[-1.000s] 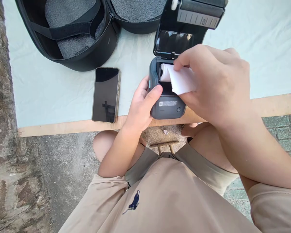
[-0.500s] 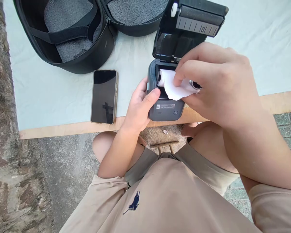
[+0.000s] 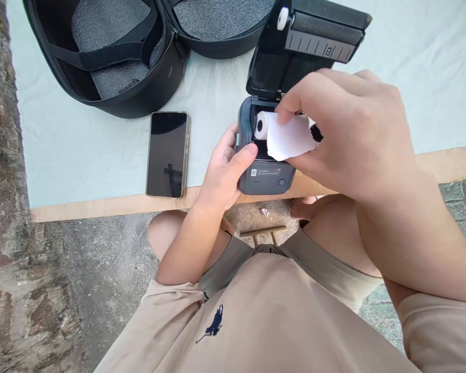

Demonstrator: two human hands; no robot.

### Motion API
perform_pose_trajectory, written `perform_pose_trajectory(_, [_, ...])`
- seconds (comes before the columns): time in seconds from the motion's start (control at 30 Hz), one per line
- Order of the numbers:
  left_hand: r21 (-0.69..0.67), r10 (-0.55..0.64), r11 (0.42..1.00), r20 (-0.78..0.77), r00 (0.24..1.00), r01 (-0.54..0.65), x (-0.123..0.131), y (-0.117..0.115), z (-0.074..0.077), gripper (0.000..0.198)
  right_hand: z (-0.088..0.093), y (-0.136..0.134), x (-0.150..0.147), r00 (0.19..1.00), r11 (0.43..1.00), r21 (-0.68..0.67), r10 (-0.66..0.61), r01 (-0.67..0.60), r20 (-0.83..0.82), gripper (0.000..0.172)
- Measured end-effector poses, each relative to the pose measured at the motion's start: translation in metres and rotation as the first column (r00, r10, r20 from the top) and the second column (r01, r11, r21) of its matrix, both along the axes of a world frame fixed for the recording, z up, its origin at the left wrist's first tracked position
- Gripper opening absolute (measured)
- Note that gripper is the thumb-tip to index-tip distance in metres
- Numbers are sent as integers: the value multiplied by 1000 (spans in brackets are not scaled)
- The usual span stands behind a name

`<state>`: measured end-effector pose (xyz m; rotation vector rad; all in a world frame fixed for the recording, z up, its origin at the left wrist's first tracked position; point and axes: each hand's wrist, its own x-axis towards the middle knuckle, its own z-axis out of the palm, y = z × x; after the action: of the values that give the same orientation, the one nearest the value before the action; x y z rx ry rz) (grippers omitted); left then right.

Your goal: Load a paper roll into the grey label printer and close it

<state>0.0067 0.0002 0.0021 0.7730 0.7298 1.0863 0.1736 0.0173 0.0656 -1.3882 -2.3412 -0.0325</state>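
A small dark grey label printer [image 3: 267,178] stands at the table's front edge, its lid [image 3: 314,41] swung up and back. My left hand [image 3: 227,168] wraps round the printer's left side, thumb on the rim of the paper bay. Over the bay, my right hand [image 3: 345,129] grips a white paper roll [image 3: 291,134] between thumb and fingers. The roll's loose end curls down towards the front of the bay. Its left end shows a dark core hole. My right hand covers part of the roll's right side and of the bay.
A phone [image 3: 168,155] with a dark screen lies left of the printer. Farther back, an open black zip case [image 3: 140,93] with grey foam and a strap sits on the pale tablecloth [image 3: 81,155]. The table's wooden edge [image 3: 101,208] runs above my knees.
My right fingers have shifted up and back on the roll. The roll's left end has tipped, showing more of its core. My left hand keeps its hold on the printer.
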Motion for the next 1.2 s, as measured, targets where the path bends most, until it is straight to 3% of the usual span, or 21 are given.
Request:
perform_pose_trajectory(0.23, [-7, 56, 998, -28, 998, -56, 1, 1, 0, 27, 0, -5, 8, 968, 994, 80, 95, -78, -234, 4])
perform_pose_trajectory(0.43, [-11, 95, 995, -193, 977, -99, 5, -1, 7, 32, -3, -5, 18, 948, 999, 31, 52, -45, -315, 10])
perform_pose_trajectory(0.6, [71, 167, 986, -512, 843, -152, -8, -3, 13, 47, -7, -8, 21, 938, 996, 73, 81, -60, -337, 14])
perform_pose_trajectory(0.7, [130, 171, 985, -666, 726, -112, -17, -1, 17, 40, -9, -10, 21, 913, 996, 45, 88, -77, -398, 18])
perform_pose_trajectory(0.83, [196, 186, 979, -731, 656, -59, -25, 5, 17, 29, -16, -10, 20, 835, 978, 90, 207, -187, -511, 24])
perform_pose_trajectory(0.93, [289, 299, 949, -711, 636, -123, -27, 8, 20, 24, -22, -7, 20, 799, 966, 142, 260, -218, -543, 21])
perform_pose_trajectory(1.0, [381, 381, 912, -648, 660, -153, -26, 7, 26, 26, -24, -6, 18, 770, 945, 207, 326, -253, -549, 19])
perform_pose_trajectory(1.07, [433, 366, 890, -498, 786, -140, -21, 3, 36, 33, -24, -9, 14, 732, 924, 265, 380, -275, -565, 18])
perform_pose_trajectory(1.1, [389, 254, 918, -413, 874, -83, -18, 0, 41, 42, -23, -11, 11, 728, 923, 265, 384, -280, -568, 18])
perform_pose_trajectory(1.17, [299, 148, 952, -263, 953, -66, -13, -5, 47, 55, -21, -17, 2, 749, 934, 221, 356, -280, -558, 17])
perform_pose_trajectory(1.2, [244, 5, 968, -241, 971, 56, -11, -7, 48, 60, -20, -20, -2, 759, 937, 220, 349, -272, -549, 17])
